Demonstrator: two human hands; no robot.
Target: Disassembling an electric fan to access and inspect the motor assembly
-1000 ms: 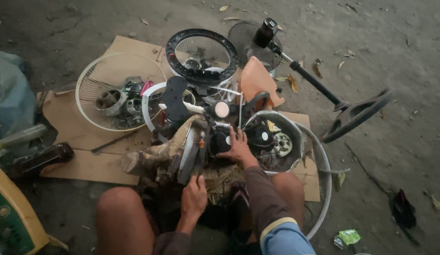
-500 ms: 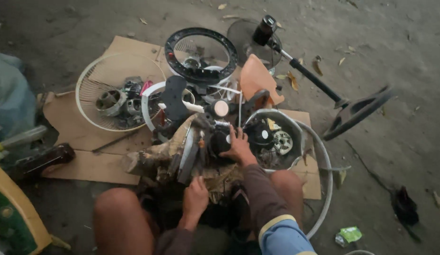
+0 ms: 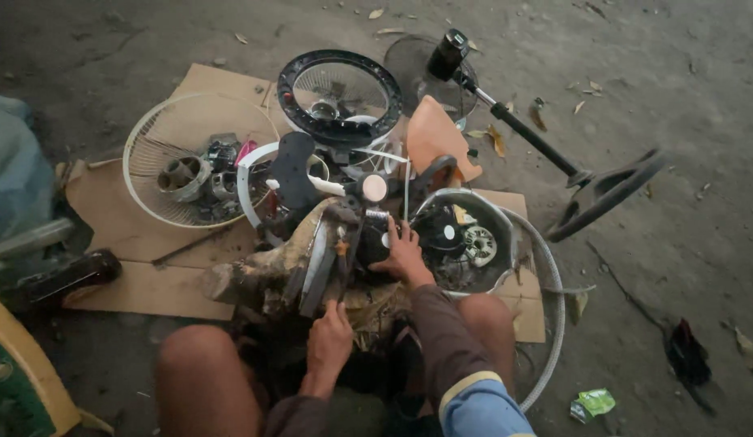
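Note:
I sit on the ground with a dirty fan motor assembly (image 3: 312,259) in front of my knees. My left hand (image 3: 329,340) grips its near lower end, fingers curled around the casing. My right hand (image 3: 405,252) rests on the dark motor housing (image 3: 375,243) at the middle of the pile, fingers spread over it. A small round white cap (image 3: 375,188) stands just above the housing. Whether the right hand clasps anything is hidden by its back.
Fan parts lie on flattened cardboard (image 3: 150,243): a white wire grille (image 3: 190,158) at left, a black round grille (image 3: 340,97) behind, an orange blade (image 3: 437,142), a grey tub with motor parts (image 3: 465,235). A black fan stand (image 3: 554,162) lies at right. A dark bottle (image 3: 61,279) lies left.
Both hands stay on the motor assembly. The view has shifted slightly; nothing was picked up or let go.

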